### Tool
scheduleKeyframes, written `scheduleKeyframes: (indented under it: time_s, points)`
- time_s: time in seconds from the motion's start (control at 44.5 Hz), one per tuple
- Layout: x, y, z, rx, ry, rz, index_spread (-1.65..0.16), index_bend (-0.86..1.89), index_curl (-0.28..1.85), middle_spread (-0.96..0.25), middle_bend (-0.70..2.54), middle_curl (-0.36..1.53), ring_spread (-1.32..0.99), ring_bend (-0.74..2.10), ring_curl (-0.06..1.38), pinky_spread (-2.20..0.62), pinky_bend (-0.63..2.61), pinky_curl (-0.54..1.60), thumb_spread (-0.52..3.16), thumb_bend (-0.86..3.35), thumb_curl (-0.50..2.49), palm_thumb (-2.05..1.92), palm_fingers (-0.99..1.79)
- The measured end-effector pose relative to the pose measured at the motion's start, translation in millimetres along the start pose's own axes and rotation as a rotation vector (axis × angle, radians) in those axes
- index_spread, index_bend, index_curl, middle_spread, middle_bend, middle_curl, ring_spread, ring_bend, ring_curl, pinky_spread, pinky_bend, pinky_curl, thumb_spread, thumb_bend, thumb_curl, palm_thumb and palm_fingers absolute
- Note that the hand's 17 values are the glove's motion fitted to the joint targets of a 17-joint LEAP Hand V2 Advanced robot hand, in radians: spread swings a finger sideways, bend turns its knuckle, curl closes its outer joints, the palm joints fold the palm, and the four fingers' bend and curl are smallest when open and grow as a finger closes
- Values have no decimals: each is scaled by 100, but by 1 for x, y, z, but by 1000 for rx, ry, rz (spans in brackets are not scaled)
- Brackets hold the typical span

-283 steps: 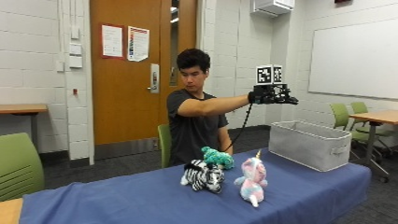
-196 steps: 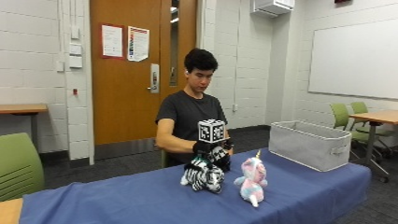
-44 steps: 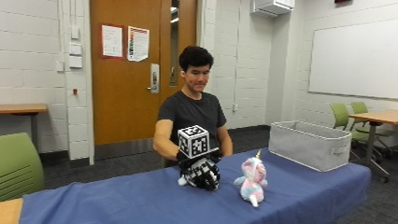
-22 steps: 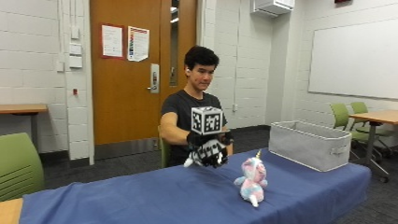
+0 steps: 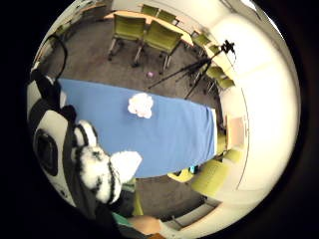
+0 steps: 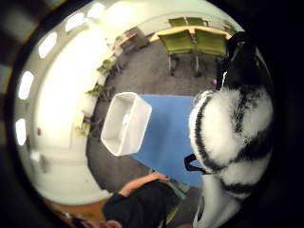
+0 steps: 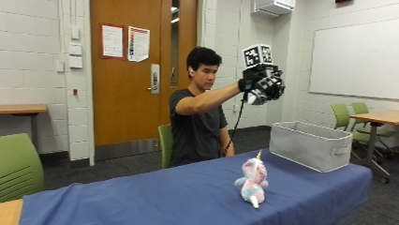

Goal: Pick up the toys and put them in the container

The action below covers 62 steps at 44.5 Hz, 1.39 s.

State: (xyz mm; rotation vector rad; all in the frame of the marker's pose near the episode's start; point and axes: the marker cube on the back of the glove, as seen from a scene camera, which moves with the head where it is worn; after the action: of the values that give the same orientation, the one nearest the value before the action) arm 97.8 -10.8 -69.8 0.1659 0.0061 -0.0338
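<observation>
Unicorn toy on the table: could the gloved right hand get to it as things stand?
Probably not yet: the right hand grips the zebra toy high above the table, though nothing stands around the unicorn toy.

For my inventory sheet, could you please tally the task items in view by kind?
Stuffed toys: 2, a zebra held up in the gloved right hand and a unicorn standing on the table.
Containers: 1, a grey bin on the table.
Total: 3.

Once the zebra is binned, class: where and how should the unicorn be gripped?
Probably round the unicorn's body, coming down from above: it sits upright on the table, standing apart, and its horn and head are narrower holds.
</observation>
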Motion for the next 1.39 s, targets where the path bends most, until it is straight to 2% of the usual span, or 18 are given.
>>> scheduleKeyframes:
  time_s: [0.067, 0.157, 0.18, 0.36, 0.427, 0.539, 0.652, 0.742, 0.787, 0.832, 0.877, 0.922, 1.011, 1.146, 1.304, 1.393]
  points:
    - [-51, -10, -12, 19, -30, -82, -41, 14, 57, -43, 54, 59, -39, 121, 48, -47, 84, 37, 89, 17, 77, 65, 109]
    - [-138, -14, -32, 23, -197, -357, -41, 13, 57, -43, 53, 59, -39, 121, 48, -47, 85, 37, 90, 16, 79, 65, 108]
    - [-154, -18, -34, 24, -206, -381, -41, 13, 58, -44, 53, 60, -39, 121, 48, -47, 85, 37, 90, 16, 80, 65, 108]
    - [-290, -35, -33, 1, -233, -374, -41, 13, 59, -45, 52, 62, -39, 121, 47, -47, 84, 37, 90, 14, 83, 65, 107]
    - [-312, -40, -19, 13, -151, -414, -41, 13, 59, -45, 51, 62, -39, 121, 47, -47, 85, 37, 90, 14, 84, 65, 108]
    - [-293, -56, 8, -23, -263, -493, -41, 12, 60, -45, 50, 64, -39, 121, 46, -47, 84, 37, 90, 13, 86, 65, 106]
    - [-307, -50, 24, -60, -299, -595, -41, 12, 60, -46, 48, 64, -39, 121, 46, -47, 84, 37, 90, 12, 88, 65, 106]
    - [-302, -55, 44, -130, -169, -505, -41, 12, 60, -46, 47, 65, -39, 121, 46, -47, 85, 37, 91, 11, 89, 65, 105]
    - [-298, -55, 52, -186, -129, -486, -42, 14, 62, -46, 41, 64, -40, 116, 44, -47, 88, 38, 91, 9, 89, 63, 97]
    - [-296, -54, 56, -219, -137, -492, -39, 10, 61, -37, 17, 58, -38, 104, 43, -43, 99, 43, 108, -1, 78, 43, 41]
    - [-294, -53, 56, -217, -156, -501, -35, 3, 62, -27, 14, 59, -30, 88, 43, -34, 105, 49, 108, -14, 70, 21, -19]
    - [-289, -54, 56, -200, -146, -498, -33, 2, 58, -21, 15, 56, -26, 74, 38, -28, 104, 47, 107, -16, 64, 7, -30]
    - [-275, -56, 50, -178, -150, -465, -30, 2, 46, -14, 16, 51, -21, 61, 28, -21, 101, 41, 106, -11, 57, -6, -26]
    - [-300, -30, 29, -117, -92, -425, -28, 7, 38, -9, 17, 47, -16, 54, 23, -14, 97, 38, 105, -9, 49, -10, -21]
    - [-209, -31, 23, -57, 26, -312, -28, 11, 34, -6, 17, 44, -15, 48, 23, -11, 91, 35, 104, -9, 41, -10, -16]
    - [-163, -27, 20, -59, -20, -309, -29, 11, 33, -6, 18, 44, -15, 45, 22, -9, 88, 35, 104, -8, 37, -10, -14]
